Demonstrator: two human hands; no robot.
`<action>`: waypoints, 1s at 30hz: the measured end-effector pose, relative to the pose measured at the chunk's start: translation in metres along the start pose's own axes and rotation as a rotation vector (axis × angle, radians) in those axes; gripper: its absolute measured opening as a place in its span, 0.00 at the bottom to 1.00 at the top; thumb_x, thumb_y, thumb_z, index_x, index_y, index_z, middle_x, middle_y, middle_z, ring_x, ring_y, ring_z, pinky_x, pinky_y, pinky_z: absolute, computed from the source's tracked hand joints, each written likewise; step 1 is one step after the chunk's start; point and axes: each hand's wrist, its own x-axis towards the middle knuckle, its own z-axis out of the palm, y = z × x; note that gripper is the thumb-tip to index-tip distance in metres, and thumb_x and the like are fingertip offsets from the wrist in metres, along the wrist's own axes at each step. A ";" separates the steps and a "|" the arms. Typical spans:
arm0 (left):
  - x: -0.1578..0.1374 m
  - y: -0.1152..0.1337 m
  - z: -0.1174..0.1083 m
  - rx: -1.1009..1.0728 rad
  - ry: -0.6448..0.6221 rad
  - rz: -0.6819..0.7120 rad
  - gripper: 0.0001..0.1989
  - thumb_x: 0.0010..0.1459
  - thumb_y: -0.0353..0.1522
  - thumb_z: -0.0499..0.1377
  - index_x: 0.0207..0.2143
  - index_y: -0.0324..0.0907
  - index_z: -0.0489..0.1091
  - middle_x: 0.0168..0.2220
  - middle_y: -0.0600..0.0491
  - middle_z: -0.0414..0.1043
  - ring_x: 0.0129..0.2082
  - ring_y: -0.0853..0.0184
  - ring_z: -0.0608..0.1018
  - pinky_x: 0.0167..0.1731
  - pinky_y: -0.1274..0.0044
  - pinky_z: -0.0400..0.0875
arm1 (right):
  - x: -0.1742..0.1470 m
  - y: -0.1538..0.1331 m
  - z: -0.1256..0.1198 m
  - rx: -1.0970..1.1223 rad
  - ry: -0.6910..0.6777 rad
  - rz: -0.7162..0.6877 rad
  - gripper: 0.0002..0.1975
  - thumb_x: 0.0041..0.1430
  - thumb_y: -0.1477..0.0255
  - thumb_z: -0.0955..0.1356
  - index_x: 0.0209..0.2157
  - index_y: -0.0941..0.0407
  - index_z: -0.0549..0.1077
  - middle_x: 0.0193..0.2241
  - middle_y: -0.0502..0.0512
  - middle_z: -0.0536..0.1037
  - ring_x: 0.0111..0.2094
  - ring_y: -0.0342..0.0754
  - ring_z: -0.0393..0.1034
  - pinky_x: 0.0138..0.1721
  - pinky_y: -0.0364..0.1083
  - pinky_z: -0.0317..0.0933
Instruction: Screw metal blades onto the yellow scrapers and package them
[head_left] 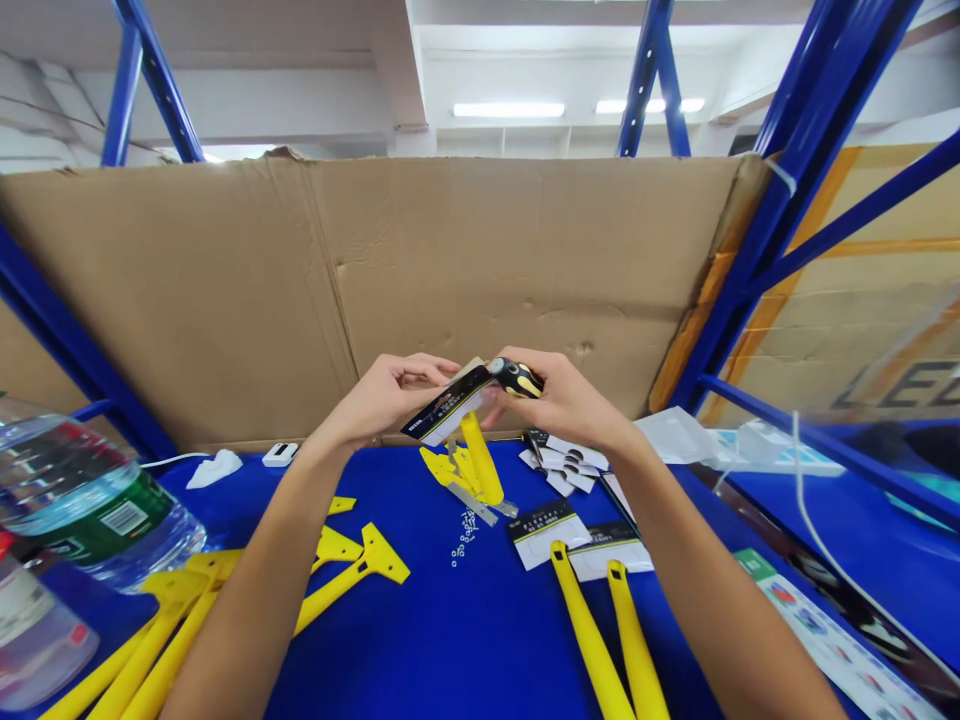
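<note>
My left hand grips a black-and-white printed card by its left side, tilted above the blue table. My right hand is closed around a screwdriver with a black and yellow handle; its fingers are close to the card's right edge. Below the card a yellow scraper handle points down, and whether a hand holds it is hidden. Yellow scraper heads and metal blades are under it. Small nuts or washers are scattered in front.
Yellow scrapers lie at left, near a large water bottle and a smaller bottle. Printed cards, small white-and-black pieces and yellow handles lie at right. A cardboard wall stands behind, between blue posts.
</note>
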 end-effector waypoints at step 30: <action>0.014 -0.012 0.025 -0.423 0.331 0.047 0.27 0.51 0.33 0.78 0.52 0.38 0.77 0.48 0.43 0.85 0.45 0.58 0.87 0.47 0.70 0.83 | 0.006 0.025 -0.006 0.104 0.371 0.097 0.17 0.61 0.57 0.77 0.39 0.54 0.73 0.33 0.49 0.75 0.20 0.43 0.74 0.20 0.45 0.60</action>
